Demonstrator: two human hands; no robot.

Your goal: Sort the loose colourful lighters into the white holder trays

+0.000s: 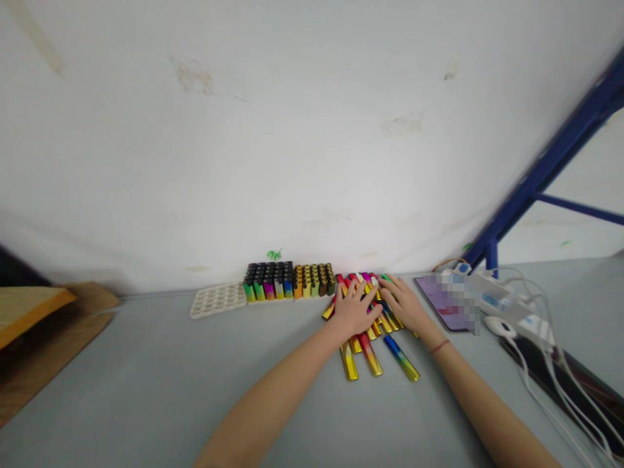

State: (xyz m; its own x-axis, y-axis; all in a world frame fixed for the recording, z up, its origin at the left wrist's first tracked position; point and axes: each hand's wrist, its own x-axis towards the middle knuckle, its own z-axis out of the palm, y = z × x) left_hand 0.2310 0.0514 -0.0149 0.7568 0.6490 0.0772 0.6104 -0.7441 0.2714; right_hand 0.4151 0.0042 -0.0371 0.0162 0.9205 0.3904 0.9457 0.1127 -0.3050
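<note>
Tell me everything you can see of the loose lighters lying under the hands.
The loose lighters are slim, glossy, metallic-looking sticks, gold fading to red, blue or green. They lie flat on the grey table, roughly side by side with some overlapping, ends toward the wall. The left hand and right hand rest palm-down on the far part of the pile; several near ends poke out uncovered.

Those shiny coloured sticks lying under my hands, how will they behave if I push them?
Likely stiff: each shiny stick lies dead straight. The glossy foil-like finish and smooth grey table suggest they would slide and scatter easily. Slim, so probably light.
</note>
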